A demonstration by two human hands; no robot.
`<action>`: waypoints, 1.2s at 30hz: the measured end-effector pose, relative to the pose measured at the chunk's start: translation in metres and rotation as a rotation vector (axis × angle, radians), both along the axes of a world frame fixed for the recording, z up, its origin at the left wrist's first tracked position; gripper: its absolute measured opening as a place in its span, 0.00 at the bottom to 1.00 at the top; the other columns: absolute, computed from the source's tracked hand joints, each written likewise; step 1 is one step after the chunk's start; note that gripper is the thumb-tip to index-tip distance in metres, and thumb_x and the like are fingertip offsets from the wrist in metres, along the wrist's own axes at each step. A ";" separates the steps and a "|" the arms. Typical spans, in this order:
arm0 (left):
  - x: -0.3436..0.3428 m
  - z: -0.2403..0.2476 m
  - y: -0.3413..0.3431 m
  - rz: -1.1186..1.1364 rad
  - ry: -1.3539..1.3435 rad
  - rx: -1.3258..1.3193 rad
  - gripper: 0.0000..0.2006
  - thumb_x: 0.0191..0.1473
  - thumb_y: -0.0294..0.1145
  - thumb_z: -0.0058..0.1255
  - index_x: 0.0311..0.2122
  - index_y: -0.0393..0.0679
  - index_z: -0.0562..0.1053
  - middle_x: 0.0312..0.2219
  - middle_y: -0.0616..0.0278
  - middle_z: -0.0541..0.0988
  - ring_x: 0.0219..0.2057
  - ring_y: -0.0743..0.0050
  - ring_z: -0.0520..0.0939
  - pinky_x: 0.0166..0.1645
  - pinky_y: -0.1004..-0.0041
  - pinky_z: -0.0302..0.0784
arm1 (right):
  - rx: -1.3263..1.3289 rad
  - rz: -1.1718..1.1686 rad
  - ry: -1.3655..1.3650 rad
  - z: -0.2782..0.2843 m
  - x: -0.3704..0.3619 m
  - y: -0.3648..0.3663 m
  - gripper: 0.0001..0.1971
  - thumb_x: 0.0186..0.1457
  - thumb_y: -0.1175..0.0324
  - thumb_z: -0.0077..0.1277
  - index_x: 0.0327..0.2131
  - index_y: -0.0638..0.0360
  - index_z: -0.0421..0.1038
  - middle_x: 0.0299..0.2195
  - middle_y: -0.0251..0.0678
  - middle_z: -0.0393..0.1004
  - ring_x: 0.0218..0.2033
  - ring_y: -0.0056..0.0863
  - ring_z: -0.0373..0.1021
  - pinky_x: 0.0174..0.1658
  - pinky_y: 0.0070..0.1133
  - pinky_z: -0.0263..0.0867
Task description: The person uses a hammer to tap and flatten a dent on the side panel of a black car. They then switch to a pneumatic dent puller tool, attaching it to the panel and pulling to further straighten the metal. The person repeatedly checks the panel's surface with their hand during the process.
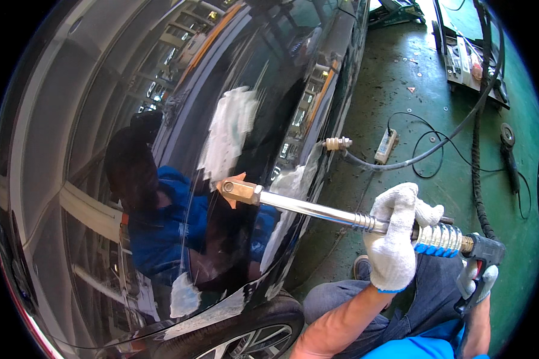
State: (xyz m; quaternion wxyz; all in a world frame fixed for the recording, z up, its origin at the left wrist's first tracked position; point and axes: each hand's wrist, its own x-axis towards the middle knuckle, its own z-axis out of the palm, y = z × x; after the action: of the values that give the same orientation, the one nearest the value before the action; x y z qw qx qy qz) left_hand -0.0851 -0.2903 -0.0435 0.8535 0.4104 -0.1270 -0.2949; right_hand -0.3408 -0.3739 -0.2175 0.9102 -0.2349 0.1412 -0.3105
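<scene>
A slide-hammer dent puller with a chrome shaft lies across the view. Its brass head and copper-coloured tip meet the dark car panel, just below a white sanded patch. My left hand, in a white knit glove, is closed around the shaft, in front of the blue-and-silver ribbed section. At the rear, my gloved right hand is wrapped around the black pistol grip with its red trigger. The panel mirrors a figure in blue, and the exact contact at the tip is hard to make out.
A cable clamp is fixed at the panel's edge, its thick cable looping right. On the green floor lie a power strip, an angle grinder and a wheeled cart. The car wheel is below.
</scene>
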 end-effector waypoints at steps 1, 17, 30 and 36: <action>0.002 0.001 0.002 0.007 -0.002 0.009 0.11 0.70 0.32 0.44 0.49 0.35 0.72 0.24 0.55 0.78 0.27 0.67 0.81 0.44 0.54 0.85 | 0.012 0.024 -0.026 -0.006 0.002 0.000 0.42 0.51 0.50 0.64 0.61 0.68 0.59 0.26 0.39 0.76 0.12 0.28 0.68 0.14 0.23 0.66; -0.003 -0.006 -0.002 -0.007 0.054 -0.027 0.10 0.69 0.29 0.45 0.48 0.34 0.73 0.24 0.55 0.79 0.25 0.64 0.82 0.40 0.57 0.85 | 0.096 -0.004 -0.089 -0.018 -0.018 0.003 0.45 0.51 0.56 0.62 0.64 0.70 0.48 0.17 0.41 0.71 0.07 0.33 0.64 0.09 0.29 0.62; -0.006 -0.013 -0.002 -0.039 -0.111 0.120 0.12 0.68 0.33 0.45 0.49 0.35 0.70 0.26 0.51 0.81 0.27 0.59 0.84 0.43 0.54 0.84 | -0.028 -0.130 0.151 -0.014 -0.016 0.001 0.47 0.45 0.48 0.68 0.61 0.69 0.60 0.51 0.46 0.74 0.44 0.29 0.77 0.43 0.21 0.74; 0.009 0.015 0.012 0.090 -0.114 0.003 0.17 0.69 0.33 0.45 0.58 0.37 0.66 0.34 0.54 0.80 0.34 0.65 0.83 0.49 0.59 0.82 | 0.046 0.188 -0.136 -0.022 -0.011 -0.013 0.45 0.45 0.50 0.67 0.61 0.68 0.61 0.48 0.42 0.75 0.50 0.31 0.74 0.51 0.25 0.72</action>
State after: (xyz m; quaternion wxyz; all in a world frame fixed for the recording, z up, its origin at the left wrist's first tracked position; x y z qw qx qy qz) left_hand -0.0756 -0.2787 -0.0288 0.8567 0.4332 -0.1564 -0.2324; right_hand -0.3522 -0.3866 -0.2392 0.9480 -0.2042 0.0636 -0.2357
